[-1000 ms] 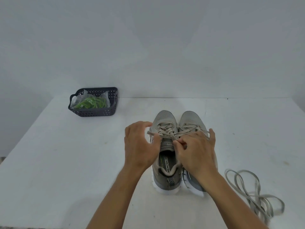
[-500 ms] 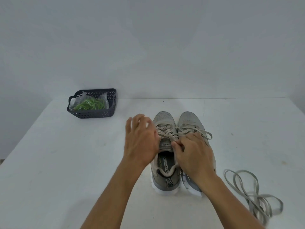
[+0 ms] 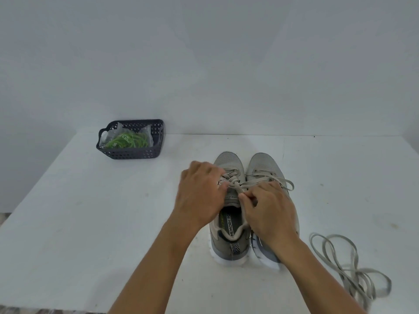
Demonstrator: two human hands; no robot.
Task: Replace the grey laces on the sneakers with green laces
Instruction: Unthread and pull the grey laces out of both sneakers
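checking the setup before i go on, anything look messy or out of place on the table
Only one thing: a loose grey lace lies in a tangled heap on the table, right of the sneakers. The green laces sit bagged in the basket. Nothing looks spilled or damaged.

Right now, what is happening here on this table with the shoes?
A person is unlacing the left sneaker. The right hand pinches its grey lace near the knot, and the left hand works at the eyelets. One removed grey lace lies loose on the table. The green laces wait, bagged, in the basket.
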